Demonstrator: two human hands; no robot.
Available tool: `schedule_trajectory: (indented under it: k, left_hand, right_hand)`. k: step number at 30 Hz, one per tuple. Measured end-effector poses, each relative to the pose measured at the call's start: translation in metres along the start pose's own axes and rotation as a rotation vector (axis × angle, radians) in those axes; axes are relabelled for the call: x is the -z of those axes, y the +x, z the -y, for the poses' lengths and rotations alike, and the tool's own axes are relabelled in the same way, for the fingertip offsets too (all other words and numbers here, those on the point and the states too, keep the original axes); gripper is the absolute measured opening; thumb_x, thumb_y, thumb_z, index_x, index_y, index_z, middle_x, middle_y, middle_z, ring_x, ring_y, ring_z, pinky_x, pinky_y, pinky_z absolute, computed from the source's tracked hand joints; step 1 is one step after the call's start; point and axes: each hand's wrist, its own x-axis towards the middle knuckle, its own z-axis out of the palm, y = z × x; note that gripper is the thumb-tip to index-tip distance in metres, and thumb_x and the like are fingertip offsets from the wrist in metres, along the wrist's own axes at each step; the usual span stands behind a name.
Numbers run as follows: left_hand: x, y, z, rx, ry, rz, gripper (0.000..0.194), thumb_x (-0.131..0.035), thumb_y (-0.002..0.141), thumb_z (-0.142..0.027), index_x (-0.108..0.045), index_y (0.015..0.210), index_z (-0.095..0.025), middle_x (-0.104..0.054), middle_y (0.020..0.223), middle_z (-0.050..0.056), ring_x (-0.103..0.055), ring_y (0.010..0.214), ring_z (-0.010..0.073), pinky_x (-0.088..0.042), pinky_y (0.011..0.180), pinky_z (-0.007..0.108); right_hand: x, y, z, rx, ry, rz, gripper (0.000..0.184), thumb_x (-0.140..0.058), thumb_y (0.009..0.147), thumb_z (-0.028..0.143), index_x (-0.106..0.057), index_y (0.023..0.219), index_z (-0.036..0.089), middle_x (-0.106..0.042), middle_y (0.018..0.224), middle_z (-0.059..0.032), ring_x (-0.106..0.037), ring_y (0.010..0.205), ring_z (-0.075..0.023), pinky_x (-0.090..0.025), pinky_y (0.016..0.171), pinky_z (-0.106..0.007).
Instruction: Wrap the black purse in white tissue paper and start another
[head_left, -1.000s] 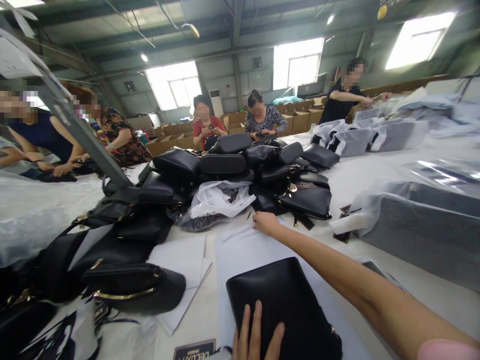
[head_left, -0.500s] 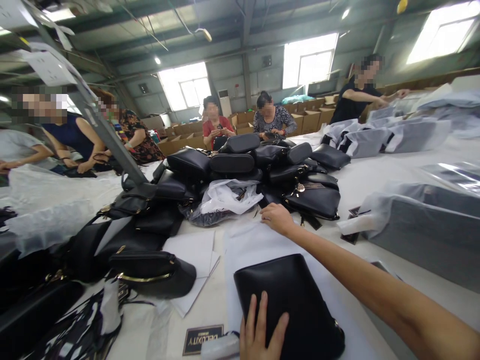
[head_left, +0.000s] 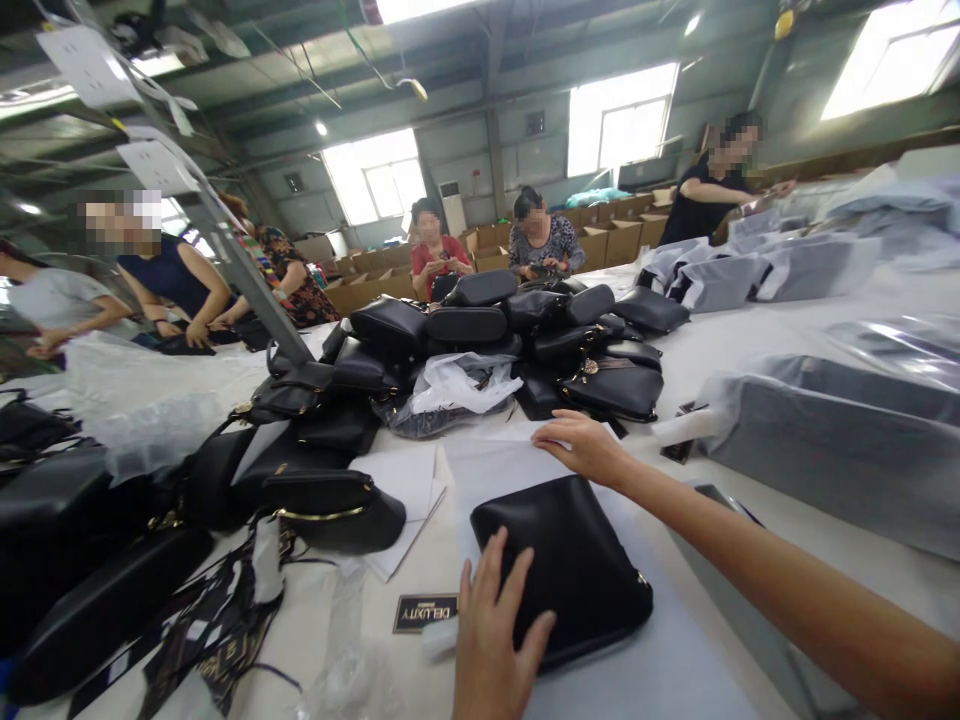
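A black handbag lies flat on a thin white sheet in front of me. My left hand rests on the bag's near left part, fingers spread. Beyond the bag, my right hand has its fingers closed on the sheet's far edge. A dark DELUXITY tag lies left of the bag, beside a small white wrapped piece partly hidden by my left hand.
A heap of black bags stands ahead; more lie at left around a metal post. Dark straps and tags sit front left. Wrapped grey bags are at right. Several people work around the table.
My right hand has shifted right along the sheet's far edge. The bag and my left hand appear higher in view, and the view itself has swung a little left.
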Motion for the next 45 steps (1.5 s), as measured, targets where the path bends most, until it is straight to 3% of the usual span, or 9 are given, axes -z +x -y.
schedule_trajectory:
  k: [6,9,12,16,23,28,34,41,45]
  left_hand:
    - [0.039,0.065,0.015,0.004,0.246,-0.152,0.066,-0.066,0.085,-0.018,-0.04,0.145,-0.026,-0.033,0.156,0.016,-0.023,0.145,0.0397,-0.023,0.111,0.07]
    - [0.041,0.084,0.021,-0.088,0.217,-0.034,0.062,-0.062,0.085,-0.008,-0.045,0.141,-0.027,-0.059,0.135,0.01,-0.047,0.133,0.0321,-0.013,0.114,0.072]
    - [0.032,0.077,0.026,-0.201,0.128,0.067,0.04,-0.054,0.088,-0.004,-0.061,0.121,-0.024,-0.071,0.102,0.002,-0.066,0.098,0.0183,-0.028,0.115,0.059]
    - [0.014,0.048,0.027,-0.237,0.078,0.104,0.026,-0.054,0.09,-0.008,-0.065,0.11,-0.021,-0.069,0.098,0.004,-0.063,0.091,0.0179,-0.054,0.089,0.037]
    - [0.005,0.029,0.022,-0.188,0.065,0.072,0.028,-0.051,0.092,-0.01,-0.065,0.114,-0.021,-0.068,0.1,0.006,-0.063,0.091,0.0184,-0.055,0.081,0.032]
    - [0.004,0.031,0.023,-0.187,0.046,0.059,0.027,-0.05,0.092,-0.011,-0.066,0.113,-0.021,-0.068,0.098,0.006,-0.063,0.09,0.0187,-0.055,0.082,0.032]
    - [0.008,0.027,0.026,-0.205,0.045,0.048,0.027,-0.05,0.092,-0.011,-0.066,0.111,-0.021,-0.068,0.098,0.006,-0.064,0.09,0.019,-0.055,0.081,0.034]
    - [0.013,0.007,0.022,-0.244,0.041,0.063,0.03,-0.049,0.092,-0.011,-0.064,0.115,-0.022,-0.068,0.098,0.006,-0.064,0.09,0.019,-0.056,0.082,0.035]
    - [0.014,-0.001,0.021,-0.248,0.048,0.08,0.031,-0.05,0.092,-0.009,-0.062,0.118,-0.021,-0.068,0.1,0.006,-0.064,0.091,0.0191,-0.056,0.081,0.034]
  right_hand:
    - [0.007,-0.066,0.027,0.183,0.05,0.01,0.026,-0.044,0.1,0.026,-0.068,0.107,0.026,-0.074,0.104,-0.0012,-0.067,0.095,-0.0144,-0.033,0.114,-0.043]
    - [0.0,-0.092,0.032,0.197,0.045,0.047,0.029,-0.041,0.099,0.021,-0.067,0.109,0.026,-0.073,0.108,-0.0023,-0.066,0.101,-0.0153,-0.034,0.114,-0.046]
    - [-0.009,-0.111,0.032,0.179,0.034,-0.001,0.03,-0.04,0.099,0.018,-0.068,0.107,0.027,-0.072,0.111,-0.0026,-0.066,0.104,-0.0154,-0.037,0.112,-0.046]
    - [-0.02,-0.132,0.038,0.123,0.019,-0.088,0.03,-0.042,0.098,0.015,-0.068,0.107,0.027,-0.072,0.114,-0.0022,-0.066,0.106,-0.0159,-0.039,0.111,-0.046]
    - [-0.035,-0.186,0.061,-0.513,0.098,-0.497,0.029,-0.052,0.094,0.033,-0.061,0.119,0.023,-0.065,0.122,-0.0115,-0.065,0.107,-0.0259,-0.052,0.097,-0.046]
    - [-0.042,-0.202,0.064,-0.959,0.569,-0.182,0.039,-0.059,0.087,0.047,-0.061,0.113,0.018,-0.071,0.089,-0.0075,-0.071,0.072,-0.021,-0.06,0.062,-0.031]
    - [-0.043,-0.191,0.071,-1.05,0.901,-0.042,0.033,-0.068,0.079,0.047,-0.065,0.092,0.017,-0.068,0.077,-0.0019,-0.068,0.065,-0.0171,-0.059,0.054,-0.025]
    - [-0.05,-0.216,0.08,-1.062,0.876,-0.076,0.034,-0.063,0.08,0.051,-0.063,0.09,0.019,-0.067,0.071,0.0001,-0.068,0.066,-0.019,-0.059,0.056,-0.028]
    - [-0.028,-0.23,0.092,-0.904,0.32,-0.102,0.028,-0.057,0.088,0.049,-0.065,0.093,0.022,-0.068,0.069,-0.0015,-0.066,0.062,-0.0213,-0.055,0.061,-0.033]
